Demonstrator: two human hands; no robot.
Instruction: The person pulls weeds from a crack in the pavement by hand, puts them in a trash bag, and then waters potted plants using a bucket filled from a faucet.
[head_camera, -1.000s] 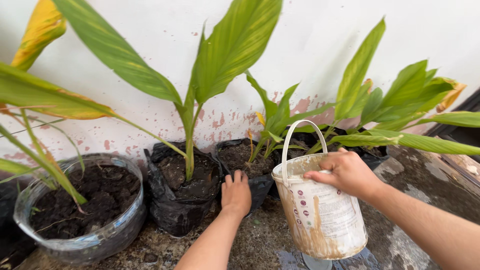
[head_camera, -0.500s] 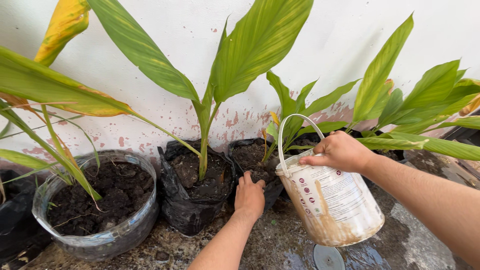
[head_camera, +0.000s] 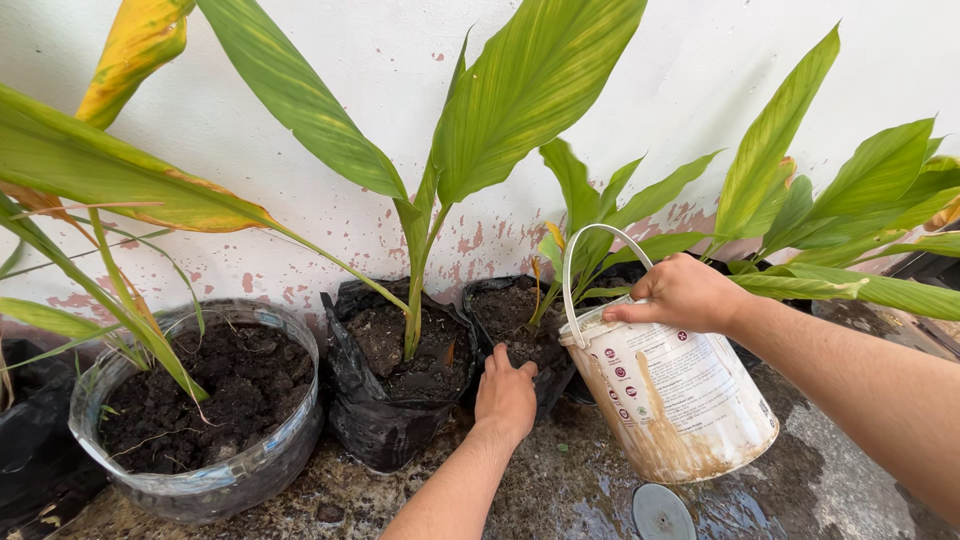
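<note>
The right hand (head_camera: 685, 293) is closed over the rim of a white plastic bucket with a printed label and brown mud smears (head_camera: 675, 400), fingers curled inside the mouth, thumb along the outside; the bucket is held off the ground and tilted leftward, its mouth towards a small black plastic grow bag of dark soil (head_camera: 520, 335); its thin white bail handle (head_camera: 583, 270) stands up in an arc; what the bucket contains is hidden by the hand and the angle. The left hand (head_camera: 505, 395) lies palm down, fingers together, pressed against the front of that small bag, not closed round anything; the fingertips touch the bag's rim, and whether they pinch the plastic cannot be told. Just left stands a larger black plastic bag with a tall broad-leaved green plant (head_camera: 400, 385), its soil wet and glistening; further left, a clear cut plastic tub of dark soil (head_camera: 200, 410), its far-left plants cut off by the frame. Behind the bucket more leafy plants (head_camera: 810, 215) hide their own pots. A round grey lid (head_camera: 660, 512) lies on the wet concrete floor (head_camera: 560, 490) below the bucket, partly cut off at the bottom edge; the white wall with pinkish flaked patches (head_camera: 230, 130) backs everything.
</note>
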